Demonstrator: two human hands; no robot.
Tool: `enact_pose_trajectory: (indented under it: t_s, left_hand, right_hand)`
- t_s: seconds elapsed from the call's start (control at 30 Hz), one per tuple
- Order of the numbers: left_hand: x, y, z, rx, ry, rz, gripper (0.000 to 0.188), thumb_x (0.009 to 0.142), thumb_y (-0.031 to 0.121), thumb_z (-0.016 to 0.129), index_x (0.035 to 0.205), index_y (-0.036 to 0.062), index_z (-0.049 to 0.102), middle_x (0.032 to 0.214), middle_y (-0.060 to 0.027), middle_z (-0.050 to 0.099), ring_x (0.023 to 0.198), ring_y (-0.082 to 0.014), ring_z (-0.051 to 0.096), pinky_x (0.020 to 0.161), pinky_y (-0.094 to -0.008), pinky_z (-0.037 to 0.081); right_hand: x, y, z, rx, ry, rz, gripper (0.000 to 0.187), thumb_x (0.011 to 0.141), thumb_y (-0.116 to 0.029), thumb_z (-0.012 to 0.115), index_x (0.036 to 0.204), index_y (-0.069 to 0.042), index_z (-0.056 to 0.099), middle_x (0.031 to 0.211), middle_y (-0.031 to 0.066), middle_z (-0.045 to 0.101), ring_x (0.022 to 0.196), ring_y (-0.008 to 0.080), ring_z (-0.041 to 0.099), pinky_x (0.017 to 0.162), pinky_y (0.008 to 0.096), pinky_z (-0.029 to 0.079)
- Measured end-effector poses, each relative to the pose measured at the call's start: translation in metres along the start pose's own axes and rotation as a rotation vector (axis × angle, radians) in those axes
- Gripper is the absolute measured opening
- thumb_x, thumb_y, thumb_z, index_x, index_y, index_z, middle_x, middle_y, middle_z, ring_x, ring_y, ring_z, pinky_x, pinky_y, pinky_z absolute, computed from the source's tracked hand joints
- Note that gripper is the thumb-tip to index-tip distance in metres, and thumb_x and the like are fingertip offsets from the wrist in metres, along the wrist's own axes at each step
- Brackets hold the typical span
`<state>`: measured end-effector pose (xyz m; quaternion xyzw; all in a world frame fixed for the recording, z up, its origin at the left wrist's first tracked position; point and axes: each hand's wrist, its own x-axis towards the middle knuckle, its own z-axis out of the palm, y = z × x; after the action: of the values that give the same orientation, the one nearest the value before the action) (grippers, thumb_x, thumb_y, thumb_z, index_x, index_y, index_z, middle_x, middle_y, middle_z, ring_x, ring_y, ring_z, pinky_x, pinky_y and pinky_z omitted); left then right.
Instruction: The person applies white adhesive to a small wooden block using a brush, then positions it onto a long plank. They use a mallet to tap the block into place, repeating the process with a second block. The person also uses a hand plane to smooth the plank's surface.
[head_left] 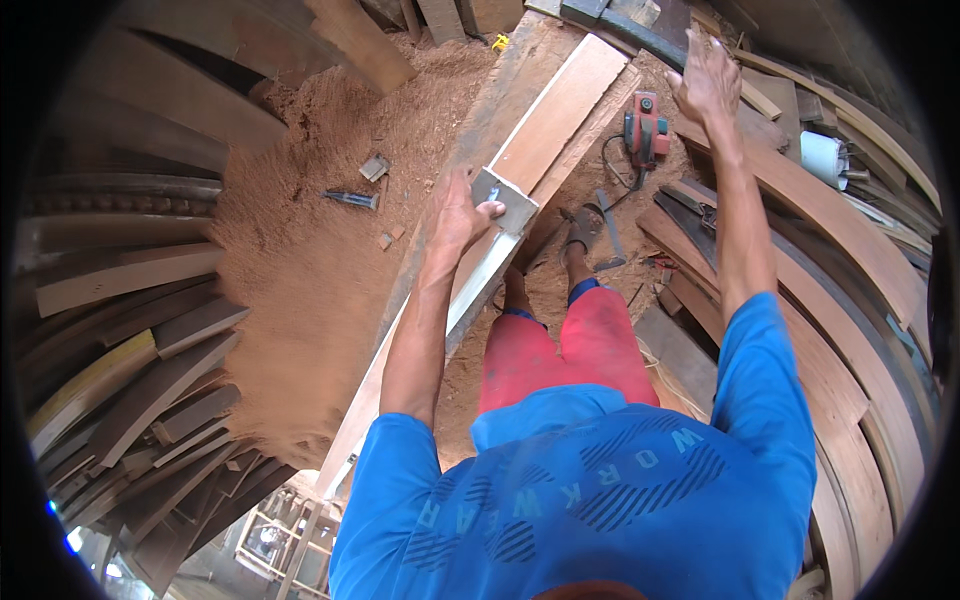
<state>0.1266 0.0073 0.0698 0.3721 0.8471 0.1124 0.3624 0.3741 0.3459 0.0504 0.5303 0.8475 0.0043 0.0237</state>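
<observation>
A long reddish-brown plank [565,115] with a pale edge lies on a wider board [515,85], running from far right to near left. My left hand [460,215] is closed on a flat grey square block [515,210] that sits across the plank. Its thumb presses on top beside a small shiny piece; the other fingers are partly hidden. A pale strip [482,278] runs along the plank below the block. My right hand [710,85] is raised at the far right, fingers stretched out and apparently holding nothing. A dark beam [640,40] is nearest to it.
A red and black electric planer [647,135] with a cord lies right of the plank. Sawdust [290,320] covers the floor at left, with a chisel-like tool [350,199] and small offcuts. Stacked boards [150,270] line the left; more boards [800,300] and a light-blue cylinder [823,158] are at right.
</observation>
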Motion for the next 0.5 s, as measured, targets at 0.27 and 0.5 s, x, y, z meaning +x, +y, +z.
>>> enact_pose_trajectory:
  t_s: [0.27,0.5]
  left_hand:
    - [-0.002,0.024,-0.008,0.156,-0.066,-0.127,0.084,0.077,0.025,0.088,0.147,0.0065,0.047,0.135,-0.0258,0.062,0.126,-0.0403,0.060,0.108,-0.0483,0.046]
    - [-0.002,0.013,-0.003,0.199,-0.027,-0.093,0.094,0.075,0.034,0.090,0.153,0.0132,0.041,0.126,-0.0230,0.066,0.120,-0.0384,0.062,0.104,-0.0496,0.049]
  right_hand:
    - [0.060,0.034,0.047,0.121,-0.459,-0.098,0.068,0.088,-0.034,0.070,0.148,-0.010,0.047,0.135,0.0231,0.063,0.128,0.0371,0.059,0.108,0.0551,0.043]
    - [0.028,0.063,0.036,0.281,-0.253,-0.001,0.047,0.082,-0.038,0.063,0.117,-0.006,0.067,0.108,0.0233,0.072,0.100,0.0423,0.069,0.083,0.0534,0.053]
